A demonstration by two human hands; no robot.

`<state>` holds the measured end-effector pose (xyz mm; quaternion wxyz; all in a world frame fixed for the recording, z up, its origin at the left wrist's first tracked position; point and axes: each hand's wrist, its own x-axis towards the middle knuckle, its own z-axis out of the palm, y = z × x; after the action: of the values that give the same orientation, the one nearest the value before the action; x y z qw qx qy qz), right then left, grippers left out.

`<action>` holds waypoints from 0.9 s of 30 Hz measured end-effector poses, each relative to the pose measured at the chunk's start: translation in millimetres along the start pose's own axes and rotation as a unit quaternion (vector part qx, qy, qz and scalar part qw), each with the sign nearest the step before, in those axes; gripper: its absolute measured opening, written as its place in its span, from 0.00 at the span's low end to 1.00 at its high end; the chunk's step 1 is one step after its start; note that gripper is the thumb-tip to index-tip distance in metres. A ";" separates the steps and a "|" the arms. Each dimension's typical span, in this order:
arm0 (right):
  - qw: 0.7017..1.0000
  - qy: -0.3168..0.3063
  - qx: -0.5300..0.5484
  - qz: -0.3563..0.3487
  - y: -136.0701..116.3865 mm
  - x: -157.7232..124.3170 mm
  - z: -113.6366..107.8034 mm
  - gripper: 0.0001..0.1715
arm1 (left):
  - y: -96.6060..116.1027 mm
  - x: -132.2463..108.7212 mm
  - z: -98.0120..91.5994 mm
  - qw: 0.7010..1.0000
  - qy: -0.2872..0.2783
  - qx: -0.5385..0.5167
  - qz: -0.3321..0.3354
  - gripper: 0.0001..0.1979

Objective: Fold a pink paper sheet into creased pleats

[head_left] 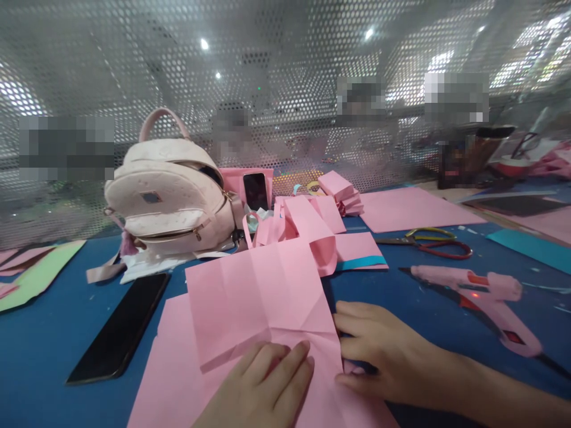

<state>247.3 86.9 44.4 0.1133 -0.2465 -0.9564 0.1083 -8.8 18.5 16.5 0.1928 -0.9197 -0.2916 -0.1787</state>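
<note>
A creased sheet of pink paper (pixel 254 291) lies in front of me, over another pink sheet (pixel 156 362). Fold lines run across it, and its left part is bent up. My left hand (pixel 267 383) rests flat on the paper with its fingers stretched out. At the right edge, my right hand (pixel 379 351) pinches the paper between curled fingers and thumb; a small pink piece shows between them. A pink hot glue gun (pixel 473 291) with an orange light lies to the right of that hand.
Scissors (pixel 428 242) lie behind the glue gun. A black phone (pixel 122 327) is at the left, and a pale pink backpack (pixel 165 196) stands behind it. Folded pink paper pieces (pixel 307 220) and a propped phone (pixel 256 190) stand further back, before a perforated metal screen (pixel 285 65).
</note>
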 end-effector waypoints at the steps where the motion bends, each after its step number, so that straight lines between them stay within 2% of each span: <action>1: 1.000 -0.015 0.000 -0.006 -0.4 0.5 -2.1 0.19 | -0.1 0.0 -0.3 1.000 0.000 -0.001 0.001 0.20; 4: 0.999 -0.043 -0.005 -0.015 -1.8 1.7 -6.9 0.22 | -0.6 -0.2 -1.1 1.000 0.006 -0.003 0.004 0.20; 11: 0.999 -0.023 -0.009 -0.049 -3.1 0.8 -3.9 0.30 | -1.1 -2.5 -2.3 1.000 -0.010 -0.005 0.013 0.19; 22: 0.994 -0.009 -0.079 -0.073 -6.3 -10.1 -1.8 0.28 | 0.5 2.1 -7.9 0.999 -0.009 -0.046 0.006 0.19; 27: 0.995 -0.023 -0.083 -0.050 -8.8 -23.0 -5.8 0.21 | 1.3 1.4 -7.2 0.998 -0.006 -0.057 0.004 0.20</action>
<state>264.6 68.9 48.5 0.0754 -0.2048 -0.9755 0.0287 -8.5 14.9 23.0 0.1392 -0.9315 -0.2780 -0.1890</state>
